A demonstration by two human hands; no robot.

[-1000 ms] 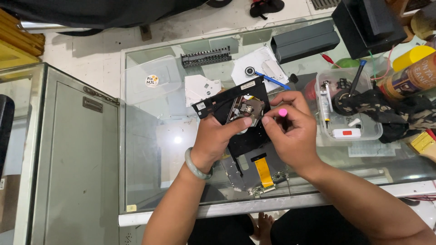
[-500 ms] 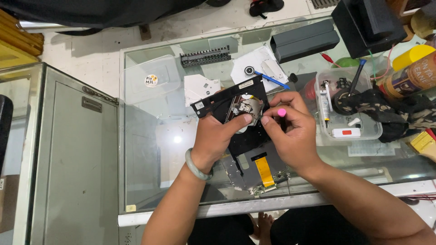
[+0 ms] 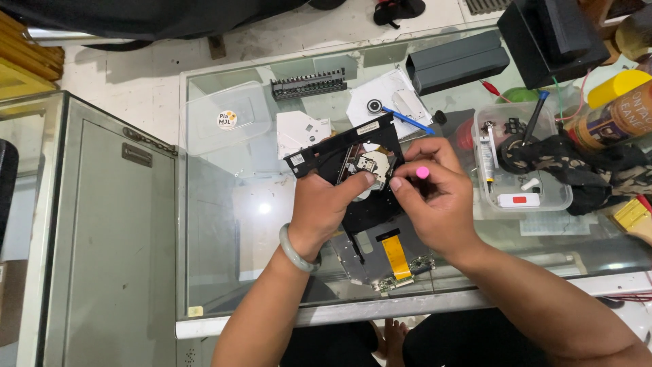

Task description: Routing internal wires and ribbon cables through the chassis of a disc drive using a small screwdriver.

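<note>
Head view, looking down. I work on a glass counter top (image 3: 224, 224) with a pale metal edge, a cabinet showing through beneath it; a second glass case (image 3: 88, 224) stands at my left, and past the counter lies a stained light floor. My left hand (image 3: 326, 207), a jade-green bangle (image 3: 297, 253) on its wrist, is closed around the near edge of a black optical drive tray (image 3: 339, 153), thumb lying across its top beside the silver lens block (image 3: 370, 165); the tray is tilted up off the glass near the middle of the counter. My right hand (image 3: 435, 197) is curled shut on a small tool with a pink cap (image 3: 422, 172), held just right of the lens block; its tip is hidden behind my fingers. Beneath my hands lies a metal chassis plate with an orange ribbon cable (image 3: 395, 257) and a small green board. Around: a clear plastic lid (image 3: 224, 115), a black comb-like strip (image 3: 309, 85), a white cover piece (image 3: 299, 129), a blue pen (image 3: 407, 121), a clear tub of small parts (image 3: 519, 160), a dark grey box (image 3: 458, 61). The right edge is crowded with a dark cloth, a yellow-capped can and wires, partly cut off and hard to make out.
</note>
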